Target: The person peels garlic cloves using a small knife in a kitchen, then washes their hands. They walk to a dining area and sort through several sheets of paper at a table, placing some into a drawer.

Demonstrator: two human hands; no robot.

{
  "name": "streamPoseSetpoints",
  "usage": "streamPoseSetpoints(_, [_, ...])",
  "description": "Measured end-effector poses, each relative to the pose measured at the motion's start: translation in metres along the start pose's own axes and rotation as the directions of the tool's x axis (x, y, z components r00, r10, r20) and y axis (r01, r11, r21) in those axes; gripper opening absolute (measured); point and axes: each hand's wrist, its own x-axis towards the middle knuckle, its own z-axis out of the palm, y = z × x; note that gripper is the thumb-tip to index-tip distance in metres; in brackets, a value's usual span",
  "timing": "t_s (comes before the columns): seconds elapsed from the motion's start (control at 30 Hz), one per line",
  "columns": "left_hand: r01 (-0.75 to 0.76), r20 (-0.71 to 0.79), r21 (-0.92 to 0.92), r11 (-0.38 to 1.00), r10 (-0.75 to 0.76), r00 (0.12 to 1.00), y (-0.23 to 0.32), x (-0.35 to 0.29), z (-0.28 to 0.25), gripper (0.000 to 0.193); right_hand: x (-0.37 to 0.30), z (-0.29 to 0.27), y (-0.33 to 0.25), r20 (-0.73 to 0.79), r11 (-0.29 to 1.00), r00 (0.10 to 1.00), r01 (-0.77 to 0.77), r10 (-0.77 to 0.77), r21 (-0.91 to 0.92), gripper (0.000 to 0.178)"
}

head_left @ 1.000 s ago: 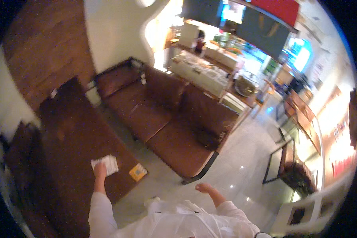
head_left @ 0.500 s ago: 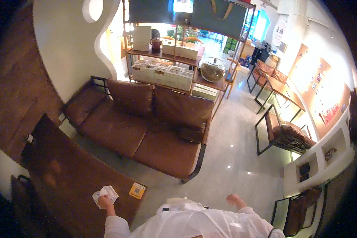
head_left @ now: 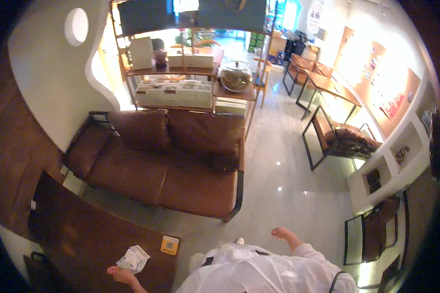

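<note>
At the lower left my left hand is over the dark brown table, its fingers curled at the near edge of a crumpled white cloth or paper wipe with faint dark markings. The hand covers that edge, so the grip itself is partly hidden. Right of the wipe, a small yellow-and-white card lies flat near the table's right end. My right hand hangs out to my side over the floor, fingers loosely bent and apart, with nothing visible in it.
A brown leather sofa stands beyond the table. Behind it, a shelf rack carries boxes and a lidded glass jar. Chairs, including one, and a wooden table line the right side beyond the grey floor.
My left hand has moved nearer to me and leftward, from on top of the wipe to its near edge. The wipe looks more spread out. The whole view has shifted.
</note>
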Motion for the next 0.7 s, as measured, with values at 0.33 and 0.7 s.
streamPoseSetpoints(0.33, [-0.462, 0.786, 0.304, 0.833, 0.054, 0.616, 0.066, -0.018, 0.004, 0.054, 0.021, -0.039, 0.012, -0.011, 0.963, 0.999, -0.038, 0.036, -0.267, 0.022])
streamPoseSetpoints(0.7, [-0.628, 0.841, 0.084, 0.774, 0.283, 0.462, 0.184, -0.072, 0.071, 0.036, -0.044, -0.072, 0.091, -0.39, 0.921, 0.899, 0.035, -0.199, -0.389, 0.026])
